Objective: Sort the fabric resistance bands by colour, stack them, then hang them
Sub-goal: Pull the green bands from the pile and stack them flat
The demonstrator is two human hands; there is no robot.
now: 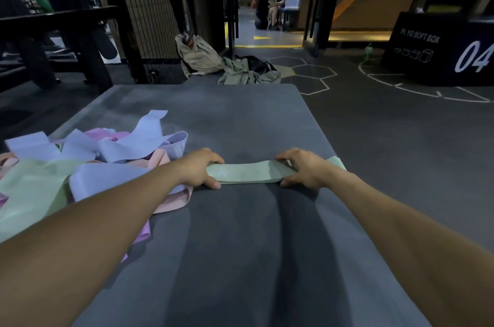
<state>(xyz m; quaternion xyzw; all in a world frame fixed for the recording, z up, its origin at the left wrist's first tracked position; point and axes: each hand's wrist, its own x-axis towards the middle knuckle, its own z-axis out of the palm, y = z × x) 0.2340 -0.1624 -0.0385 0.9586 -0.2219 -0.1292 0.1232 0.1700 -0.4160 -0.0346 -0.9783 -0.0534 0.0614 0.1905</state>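
A flat pale-green fabric resistance band [247,173] lies on the grey matte counter [240,233], its long axis running left to right. The left hand [199,171] and right hand [303,168] grip its ends, apparently pinching. A mixed-colour pile of fabric bands [88,160] sits left.

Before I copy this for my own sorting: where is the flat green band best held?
At its two short ends, from above. The green band lies flat and stretched sideways on the mat; left hand and right hand each grip one end.
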